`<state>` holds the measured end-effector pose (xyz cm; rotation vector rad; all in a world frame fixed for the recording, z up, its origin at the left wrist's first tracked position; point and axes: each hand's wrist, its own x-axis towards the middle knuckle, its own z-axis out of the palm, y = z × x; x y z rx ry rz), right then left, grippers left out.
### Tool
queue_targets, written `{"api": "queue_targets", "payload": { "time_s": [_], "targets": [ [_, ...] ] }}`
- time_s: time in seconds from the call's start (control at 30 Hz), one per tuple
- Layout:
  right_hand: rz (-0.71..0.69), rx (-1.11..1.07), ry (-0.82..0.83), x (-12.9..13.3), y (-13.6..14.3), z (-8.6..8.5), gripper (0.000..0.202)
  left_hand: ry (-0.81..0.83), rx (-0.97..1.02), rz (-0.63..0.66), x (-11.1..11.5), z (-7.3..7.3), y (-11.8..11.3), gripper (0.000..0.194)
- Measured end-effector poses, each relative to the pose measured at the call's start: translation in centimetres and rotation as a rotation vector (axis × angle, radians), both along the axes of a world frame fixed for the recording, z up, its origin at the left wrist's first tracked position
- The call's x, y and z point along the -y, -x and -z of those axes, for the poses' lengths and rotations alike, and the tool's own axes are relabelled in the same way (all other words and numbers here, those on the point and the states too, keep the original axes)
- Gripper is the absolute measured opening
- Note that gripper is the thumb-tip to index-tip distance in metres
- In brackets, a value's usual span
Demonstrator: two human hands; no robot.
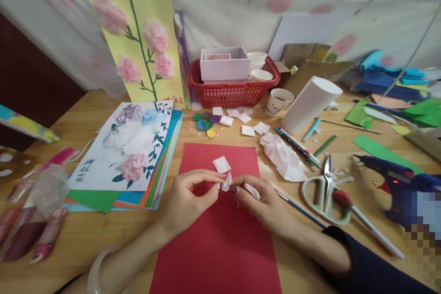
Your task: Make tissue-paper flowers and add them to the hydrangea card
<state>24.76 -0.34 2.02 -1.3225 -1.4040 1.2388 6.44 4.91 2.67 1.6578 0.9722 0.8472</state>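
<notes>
Above a red sheet of paper [220,248], my left hand [196,193] pinches a small twisted piece of white tissue paper [226,183] between thumb and fingers. My right hand [258,202] meets it from the other side, its thumb and finger closed at the same piece. A wad of folded white tissue [252,191] is tucked in the curled fingers of my right hand. Just beyond my fingertips lies a white tissue square [221,164] at the sheet's upper part. Several more folded tissue squares [248,130] are scattered behind the red sheet.
Right: crumpled tissue [282,156], scissors [327,193], a paintbrush [303,209], a red-tipped white tool [368,225], a glue gun [389,174]. Behind: a paint palette [206,124], paper cup [279,101], tissue roll [310,105], red basket [227,94]. Left: a flower picture [99,170] on coloured paper.
</notes>
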Motion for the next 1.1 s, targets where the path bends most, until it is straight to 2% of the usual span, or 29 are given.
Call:
{"api": "queue_targets", "payload": {
  "time_s": [0.23, 0.67, 0.97, 1.1],
  "targets": [
    [0.032, 0.009, 0.007, -0.09, 0.08, -0.11, 0.018, 0.065, 0.072, 0.014, -0.28, 0.12, -0.07, 0.01],
    [-0.012, -0.03, -0.01, -0.13, 0.07, -0.02, 0.018, 0.121, 0.016, 0.088, -0.23, -0.23, -0.3, 0.005],
    [0.006, 0.014, 0.001, -0.06, 0.06, -0.07, 0.019, 0.2, 0.069, -0.026, -0.35, 0.1, -0.08, 0.004],
    [0.02, 0.013, 0.0, -0.12, 0.04, 0.07, 0.02, 0.122, 0.07, -0.065, -0.06, 0.26, 0.02, 0.007]
  ]
}}
